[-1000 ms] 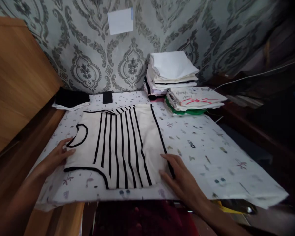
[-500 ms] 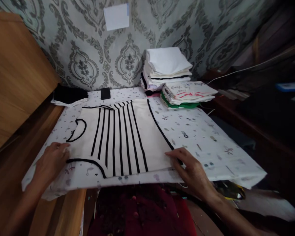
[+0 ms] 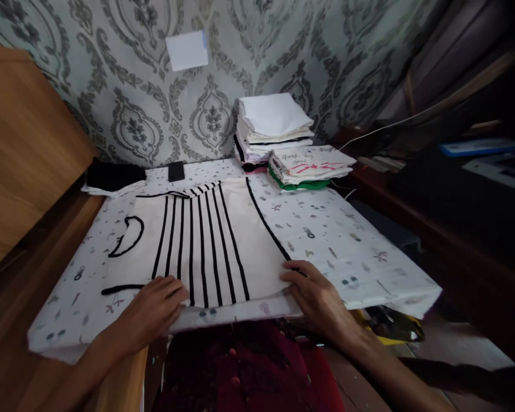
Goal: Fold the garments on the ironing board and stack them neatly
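A white sleeveless top (image 3: 261, 252) with black stripes and black trim lies spread flat, its neckline toward the left and its hem toward the right. My left hand (image 3: 163, 306) is at the near edge, by the lower armhole, its fingers bent together over the cloth and covering part of the black trim. At the near hem corner, my right hand (image 3: 315, 292) pinches the fabric between thumb and fingers. Beneath the top is a table with a white patterned cover (image 3: 347, 252).
Behind the top stand a tall stack of folded white clothes (image 3: 274, 117) and a lower stack (image 3: 311, 163) with a green piece. A black phone (image 3: 175, 171) and folded black cloth (image 3: 115, 174) lie at the back left. A wooden panel (image 3: 30, 149) borders the left; a cable (image 3: 395, 123) runs at right.
My left hand has moved right from the shoulder strap to the near side edge by the armhole. My right hand stays at the hem corner. The whole view has shifted slightly.
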### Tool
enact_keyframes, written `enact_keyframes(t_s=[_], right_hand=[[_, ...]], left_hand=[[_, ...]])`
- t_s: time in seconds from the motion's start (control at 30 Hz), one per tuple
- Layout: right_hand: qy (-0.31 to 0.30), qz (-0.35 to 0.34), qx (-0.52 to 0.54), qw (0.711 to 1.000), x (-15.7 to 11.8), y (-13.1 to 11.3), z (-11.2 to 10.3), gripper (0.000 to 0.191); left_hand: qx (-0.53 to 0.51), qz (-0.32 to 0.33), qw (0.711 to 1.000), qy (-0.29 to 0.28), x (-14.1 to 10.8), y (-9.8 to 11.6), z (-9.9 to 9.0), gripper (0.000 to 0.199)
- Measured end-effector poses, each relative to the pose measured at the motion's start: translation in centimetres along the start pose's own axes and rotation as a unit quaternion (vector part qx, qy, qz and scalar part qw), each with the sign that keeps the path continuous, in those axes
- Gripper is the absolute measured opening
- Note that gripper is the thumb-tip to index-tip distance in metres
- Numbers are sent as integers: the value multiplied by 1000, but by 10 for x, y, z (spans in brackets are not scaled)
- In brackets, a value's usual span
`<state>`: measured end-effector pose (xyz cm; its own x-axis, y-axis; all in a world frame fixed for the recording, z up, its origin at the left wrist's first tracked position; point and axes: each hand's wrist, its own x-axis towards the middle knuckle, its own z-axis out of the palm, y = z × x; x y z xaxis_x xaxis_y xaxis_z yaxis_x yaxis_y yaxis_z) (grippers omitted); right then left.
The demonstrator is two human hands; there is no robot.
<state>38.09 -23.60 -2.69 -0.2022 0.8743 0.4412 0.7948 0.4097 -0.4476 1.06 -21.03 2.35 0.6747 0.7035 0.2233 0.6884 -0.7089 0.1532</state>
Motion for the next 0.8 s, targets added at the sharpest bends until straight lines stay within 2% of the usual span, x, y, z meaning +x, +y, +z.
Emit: enact_keyframes(t_s=[0.07,0.1,0.17,0.27,0.37,0.47,0.53,0.6,0.67,0.8], right_hand=[[34,-15,5,999,6,-3,-8,24],[46,-22,7,999,9,-5,-13,23],[52,-19,16,998,16,-8,-24,21],[38,36,61,997,32,-11,-35,19],[41,110,152,981,61,-10,-41,14],[44,149,245,957,92,-13,-50,14],[57,125,255,957,104,-18,-59,13],[66,75,207,973,103,-21,-69,11],[41,27,146,988,91,-21,-74,12],[-109,-24,95,989,53,-4,-66,21]], left_hand=[[-67,14,998,-9,2,1,-13,21],[-112,0,994,-8,2,1,-19,20],[-184,-66,981,-10,4,0,-28,19],[-271,-182,945,-30,11,-7,-33,23],[-343,-256,904,7,26,-19,-37,29],[-392,-278,875,56,38,-30,-46,31],[-404,-272,872,56,38,-36,-52,31],[-392,-255,884,24,33,-39,-54,32],[-364,-235,900,-48,26,-37,-51,34],[-322,-142,913,-208,24,-25,-43,35]])
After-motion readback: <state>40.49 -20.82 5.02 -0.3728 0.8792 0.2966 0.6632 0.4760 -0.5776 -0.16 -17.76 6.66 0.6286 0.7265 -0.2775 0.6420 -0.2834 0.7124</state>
